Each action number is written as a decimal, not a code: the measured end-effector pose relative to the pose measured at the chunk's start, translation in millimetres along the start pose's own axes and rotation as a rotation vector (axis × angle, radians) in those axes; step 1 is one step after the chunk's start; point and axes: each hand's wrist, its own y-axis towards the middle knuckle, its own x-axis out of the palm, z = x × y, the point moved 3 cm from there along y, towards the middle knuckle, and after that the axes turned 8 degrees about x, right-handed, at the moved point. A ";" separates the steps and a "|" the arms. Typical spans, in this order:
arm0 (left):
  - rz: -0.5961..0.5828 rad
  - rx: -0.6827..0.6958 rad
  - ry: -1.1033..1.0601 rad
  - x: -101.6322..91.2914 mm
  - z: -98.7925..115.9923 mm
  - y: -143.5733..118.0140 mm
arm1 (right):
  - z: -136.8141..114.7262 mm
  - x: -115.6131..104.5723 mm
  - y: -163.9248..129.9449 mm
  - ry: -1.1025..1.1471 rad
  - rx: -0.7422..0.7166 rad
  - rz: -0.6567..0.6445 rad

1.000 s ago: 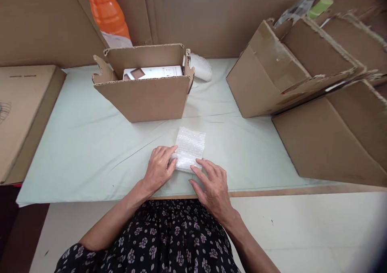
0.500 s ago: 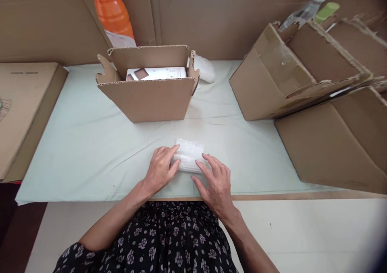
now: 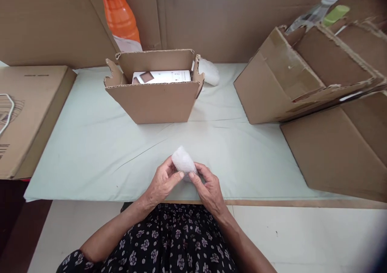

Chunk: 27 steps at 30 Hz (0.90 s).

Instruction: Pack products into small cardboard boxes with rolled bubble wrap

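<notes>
A small bundle of white bubble wrap, rolled tight, is lifted just above the pale green table cloth near the front edge. My left hand grips its left side and my right hand grips its right side, fingertips almost meeting under it. Whatever is inside the wrap is hidden. Behind it stands an open cardboard box holding a flat white carton.
A roll of bubble wrap lies behind the open box. Large torn cardboard boxes crowd the right side. A flat carton lies at the left. An orange bottle stands at the back against cardboard walls.
The bubble wrap lay flat and half unrolled on the cloth; both hands rolled it up away from me, then closed on the bundle and lifted it.
</notes>
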 end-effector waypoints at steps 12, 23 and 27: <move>0.006 0.377 0.644 -2.0 6.5 -2.8 | -34.4 -30.6 24.2 -0.127 -0.284 -0.091; -0.225 0.331 0.632 -36.5 12.6 3.7 | -53.2 -44.8 65.9 -0.397 -0.330 -0.453; 0.211 0.536 0.729 -90.1 55.5 16.6 | -120.7 -88.5 105.2 -0.398 -0.525 -0.253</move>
